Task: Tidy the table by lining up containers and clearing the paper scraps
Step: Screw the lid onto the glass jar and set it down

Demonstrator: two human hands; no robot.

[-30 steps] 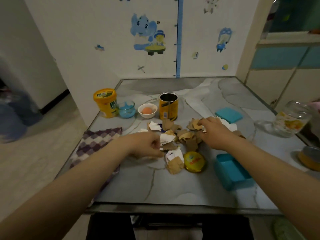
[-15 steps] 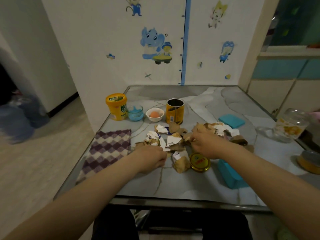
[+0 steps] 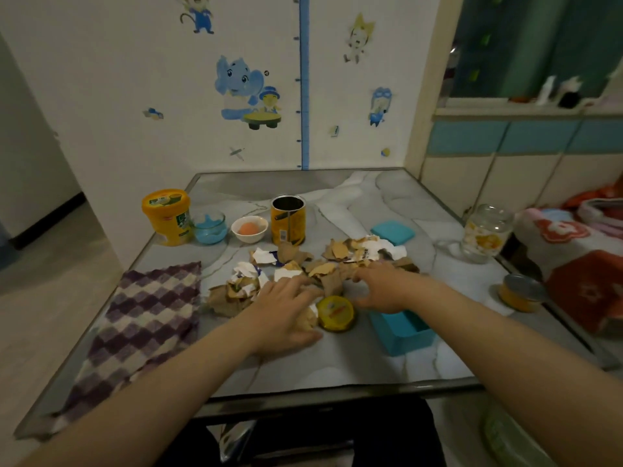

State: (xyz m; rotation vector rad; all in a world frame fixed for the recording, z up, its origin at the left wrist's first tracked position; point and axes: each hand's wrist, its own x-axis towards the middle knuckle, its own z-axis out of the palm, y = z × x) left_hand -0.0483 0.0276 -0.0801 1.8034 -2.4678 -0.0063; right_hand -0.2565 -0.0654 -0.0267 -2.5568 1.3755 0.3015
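Both hands (image 3: 286, 308) (image 3: 384, 291) closer together over paper scraps (image 3: 323, 264).

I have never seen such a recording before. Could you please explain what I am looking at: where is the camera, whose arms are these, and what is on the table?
There is no machine here. The camera sits on a person's head and looks forward and down, so the two bare arms are that person's own.

The left hand and right hand lie on a pile of torn paper scraps in the middle of the grey table, as if gathering them. Whether either hand already grips a scrap is hard to tell.

Along the back stand a yellow tub, a small glass bowl, a white bowl and an open yellow can. A checked cloth lies on the left. Near the hands are a round yellow lid and an open blue box; its blue lid and a glass jar are farther right.
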